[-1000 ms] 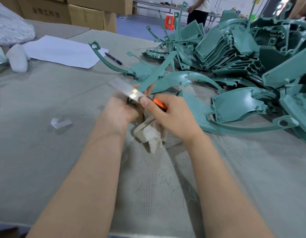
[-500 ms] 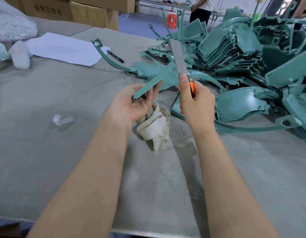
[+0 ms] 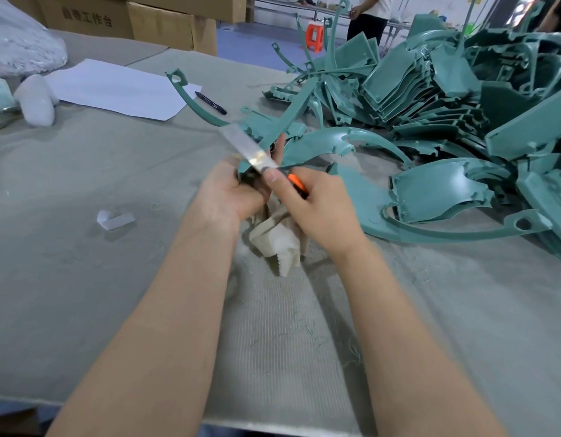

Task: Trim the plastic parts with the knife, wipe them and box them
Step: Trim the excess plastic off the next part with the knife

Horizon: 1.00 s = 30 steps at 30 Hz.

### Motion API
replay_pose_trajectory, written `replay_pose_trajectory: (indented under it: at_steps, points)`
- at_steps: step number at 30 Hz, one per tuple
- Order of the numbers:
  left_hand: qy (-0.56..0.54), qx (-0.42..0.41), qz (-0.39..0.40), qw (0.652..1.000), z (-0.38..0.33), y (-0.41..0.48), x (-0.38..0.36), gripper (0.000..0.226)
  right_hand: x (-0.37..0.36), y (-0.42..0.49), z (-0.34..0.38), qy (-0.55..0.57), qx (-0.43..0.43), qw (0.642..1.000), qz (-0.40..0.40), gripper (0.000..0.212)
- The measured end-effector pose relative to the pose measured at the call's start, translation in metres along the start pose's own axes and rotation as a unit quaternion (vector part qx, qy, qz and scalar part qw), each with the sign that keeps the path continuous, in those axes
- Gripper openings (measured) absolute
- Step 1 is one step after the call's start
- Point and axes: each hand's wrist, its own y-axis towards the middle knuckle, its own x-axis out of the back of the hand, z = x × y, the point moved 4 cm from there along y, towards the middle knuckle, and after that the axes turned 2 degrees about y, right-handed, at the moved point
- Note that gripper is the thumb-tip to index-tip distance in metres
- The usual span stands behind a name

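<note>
Nearest, a crumpled off-white cloth (image 3: 279,244) lies on the grey-green felt-covered table (image 3: 83,279) just under both wrists; whether a hand holds it cannot be told. Above it, the left hand (image 3: 228,190) has its fingers curled round the lower end of a long, narrow teal plastic part (image 3: 285,121), which slants up and to the right. The right hand (image 3: 320,206) grips an orange-handled knife with a broad silver blade (image 3: 257,156), thumb pressed at the blade's base. The blade lies across the part just above the left hand and points up and to the left. To the left sits a small white scrap of tape (image 3: 115,219). Further right, a heap of teal moulded plastic parts (image 3: 430,89) spreads over the table. Beyond the hands lie a white paper sheet (image 3: 115,89) and a black pen (image 3: 210,103), with brown cardboard boxes (image 3: 165,20) behind.
</note>
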Motion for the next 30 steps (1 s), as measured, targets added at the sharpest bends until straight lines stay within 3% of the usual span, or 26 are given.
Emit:
replay_pose_trajectory:
  at_steps: [2, 5, 6, 10, 12, 15, 18, 22, 30]
  points:
    - [-0.013, 0.018, 0.035, 0.999, 0.002, -0.002, -0.001, 0.030, -0.005, -0.002, 0.006, 0.004, 0.018, 0.999, 0.041, 0.050]
    - [0.106, -0.014, -0.004, 0.994, 0.000, 0.000, 0.002, 0.030, -0.006, -0.004, 0.014, 0.032, 0.032, 0.997, 0.068, 0.054]
    - [0.095, -0.017, -0.004, 0.995, 0.000, 0.002, 0.002, 0.029, -0.004, -0.004, 0.017, 0.052, 0.032, 0.996, 0.059, 0.059]
    - [0.081, -0.017, -0.008, 0.997, 0.004, 0.001, -0.005, 0.021, 0.016, -0.001, 0.015, 0.097, -0.005, 0.994, -0.045, 0.064]
    - [0.063, 0.020, 0.021, 0.998, 0.008, -0.001, -0.008, 0.022, 0.026, 0.000, 0.009, 0.101, -0.027, 0.988, -0.112, 0.060]
    - [0.092, 0.023, 0.007, 0.996, 0.009, 0.000, -0.005, 0.023, 0.034, 0.001, 0.003, 0.202, -0.068, 0.965, -0.151, 0.056]
    - [0.147, -0.021, -0.025, 0.989, 0.012, 0.007, -0.005, 0.025, 0.032, 0.003, 0.001, 0.280, -0.120, 0.947, -0.105, 0.047]
    - [0.243, -0.103, -0.070, 0.962, 0.012, 0.011, -0.004, 0.019, 0.030, 0.004, -0.003, 0.292, -0.148, 0.943, -0.062, 0.026]
    - [0.286, -0.126, -0.064, 0.948, 0.007, 0.011, -0.005, 0.018, 0.039, 0.001, -0.007, 0.285, -0.164, 0.944, 0.017, 0.010]
